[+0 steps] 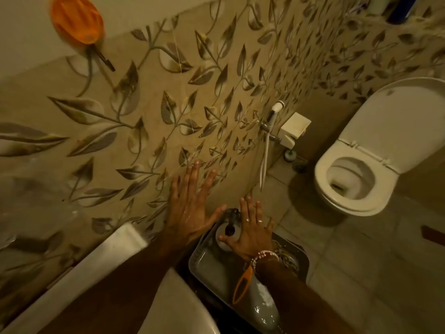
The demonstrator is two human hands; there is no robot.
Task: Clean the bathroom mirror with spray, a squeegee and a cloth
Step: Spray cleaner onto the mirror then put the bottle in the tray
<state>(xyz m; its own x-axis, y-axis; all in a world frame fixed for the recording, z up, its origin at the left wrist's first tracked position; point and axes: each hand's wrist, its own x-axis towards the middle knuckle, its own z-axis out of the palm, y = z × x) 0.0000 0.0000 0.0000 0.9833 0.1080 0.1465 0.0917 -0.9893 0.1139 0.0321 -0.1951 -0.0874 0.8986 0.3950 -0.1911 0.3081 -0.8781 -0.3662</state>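
My left hand (192,206) is spread flat and looks wet, hovering in front of the leaf-patterned wall tiles. My right hand (250,232) is open with fingers apart, just over a grey tub (204,263) on the floor. Its thumb lies at the edge of a white round container (222,233) with a dark centre. An orange-handled tool (242,284) lies in the tub below my right wrist, beside a grey rounded item (263,302). Neither hand holds anything. No mirror, spray bottle or cloth shows clearly.
A white sink (178,307) and a white ledge (120,247) sit at the lower left. An open toilet (361,169) stands at the right, with a bidet sprayer (277,108) and a toilet brush (290,154) by the wall. An orange soap dish (77,18) hangs at the upper left.
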